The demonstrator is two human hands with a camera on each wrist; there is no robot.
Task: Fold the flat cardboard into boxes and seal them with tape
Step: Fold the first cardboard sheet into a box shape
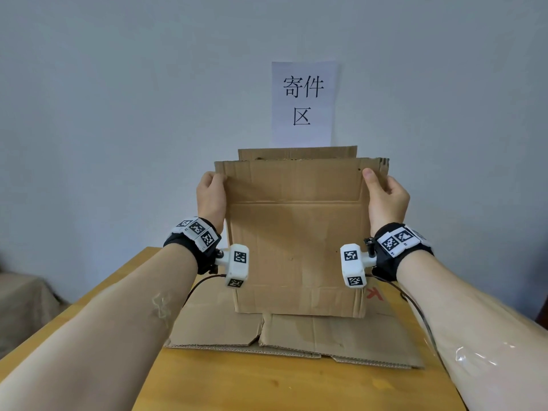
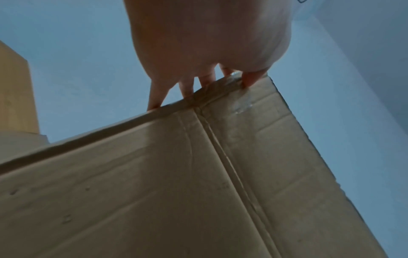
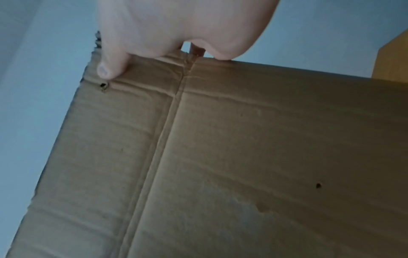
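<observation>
The left hand [image 1: 211, 197] and right hand [image 1: 385, 200] each clamp an upper side edge of the flattened brown cardboard box [image 1: 296, 232], upright on the wooden table [image 1: 267, 387]. Uneven pulling could buckle its worn creases.

The right hand [image 3: 176, 26] grips the upper edge of a flat brown cardboard sheet [image 3: 220, 157], its thumb [image 3: 110, 64] pressed flat on the near face beside the left corner; one fingertip shows past the far side of that edge. A long crease [image 3: 159, 148] runs down the sheet from below the hand; a small hole [image 3: 103, 85] sits just under the thumb tip, another [image 3: 318, 185] lies well off to the right; a wooden panel [image 3: 390, 57] shows at the upper right against the pale wall [image 3: 33, 87].
</observation>
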